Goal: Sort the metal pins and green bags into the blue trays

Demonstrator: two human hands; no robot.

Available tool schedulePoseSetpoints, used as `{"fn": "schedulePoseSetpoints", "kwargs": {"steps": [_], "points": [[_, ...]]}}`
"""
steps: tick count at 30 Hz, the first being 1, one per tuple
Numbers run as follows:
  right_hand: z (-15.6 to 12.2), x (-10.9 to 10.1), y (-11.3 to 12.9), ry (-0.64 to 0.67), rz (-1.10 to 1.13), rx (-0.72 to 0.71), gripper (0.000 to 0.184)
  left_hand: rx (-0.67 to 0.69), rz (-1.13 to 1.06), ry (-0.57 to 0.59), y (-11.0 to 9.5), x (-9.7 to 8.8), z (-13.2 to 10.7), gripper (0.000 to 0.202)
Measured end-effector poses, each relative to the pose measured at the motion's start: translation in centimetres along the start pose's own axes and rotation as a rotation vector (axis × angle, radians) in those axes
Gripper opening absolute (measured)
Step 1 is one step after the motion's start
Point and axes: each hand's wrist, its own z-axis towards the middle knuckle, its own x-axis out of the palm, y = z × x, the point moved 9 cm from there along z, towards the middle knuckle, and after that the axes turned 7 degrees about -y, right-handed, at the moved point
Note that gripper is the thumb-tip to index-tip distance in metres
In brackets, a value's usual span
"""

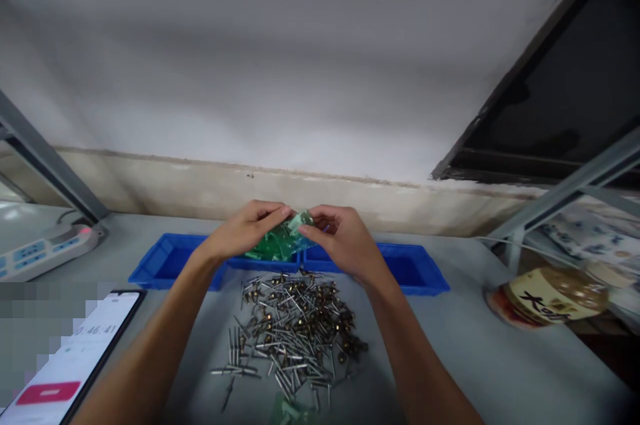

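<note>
My left hand and my right hand meet above the blue trays, pinching a small clear greenish plastic bag between them. Pale pieces show inside it, too small to name. Below the bag, more green plastic packets lie in a middle blue tray. On the table nearer to me spreads a heap of thin metal shafts with dark and brassy heads. Another greenish bag with pale pieces lies at the bottom edge of the view.
Blue trays stand in a row, with a left one and a right one. A phone and a power strip lie at left. A labelled jar lies at right, near metal frame legs.
</note>
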Motion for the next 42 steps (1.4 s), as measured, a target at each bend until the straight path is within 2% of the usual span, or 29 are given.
{"fn": "schedulePoseSetpoints", "kwargs": {"steps": [3,6,10,13,15,19,23,26,30,34,36,39,42], "points": [[0.5,-1.1,-0.8,-0.100,0.228,0.059,0.010,-0.070,-0.304,0.032,0.8,1.4,0.1,0.029],[0.7,-1.8,-1.4,-0.206,0.325,0.084,0.011,-0.136,-0.492,0.054,1.7,2.3,0.3,0.034],[0.8,-2.3,-1.9,-0.281,0.348,0.076,0.011,-0.233,-0.495,-0.045,2.8,1.8,0.7,0.047],[0.8,-2.4,-1.8,-0.286,0.300,0.054,0.008,-0.329,-0.456,-0.034,2.9,1.9,0.5,0.058],[0.8,-2.5,-1.4,-0.299,0.259,0.025,0.008,-0.358,-0.417,-0.028,2.6,1.8,0.1,0.052],[0.5,-3.0,-0.5,-0.342,0.250,-0.039,0.008,-0.273,-0.367,-0.120,1.2,0.6,0.0,0.030],[0.5,-2.5,0.1,-0.257,0.201,-0.060,0.016,-0.206,-0.321,-0.297,0.6,-1.4,0.0,0.038],[0.6,-2.1,-0.1,-0.211,0.237,-0.019,0.020,-0.154,-0.275,-0.348,0.3,-2.1,-0.1,0.038],[0.5,-1.8,-0.5,-0.244,0.349,0.063,0.034,-0.134,-0.282,-0.369,0.0,-2.7,-0.4,0.029],[0.4,-0.1,-0.3,-0.100,0.249,0.026,0.015,-0.131,-0.222,-0.373,-0.1,-3.1,-0.6,0.026],[0.5,0.4,-0.7,-0.078,0.208,0.003,0.010,-0.112,-0.155,-0.353,-0.3,-3.1,-0.6,0.026],[0.6,0.4,-1.5,-0.128,0.166,-0.012,0.013,-0.050,-0.022,-0.324,-0.9,-3.3,-0.5,0.026],[0.5,0.5,-1.5,-0.177,-0.022,-0.070,0.025,-0.033,0.187,-0.254,-0.8,-3.3,-0.5,0.023]]}}
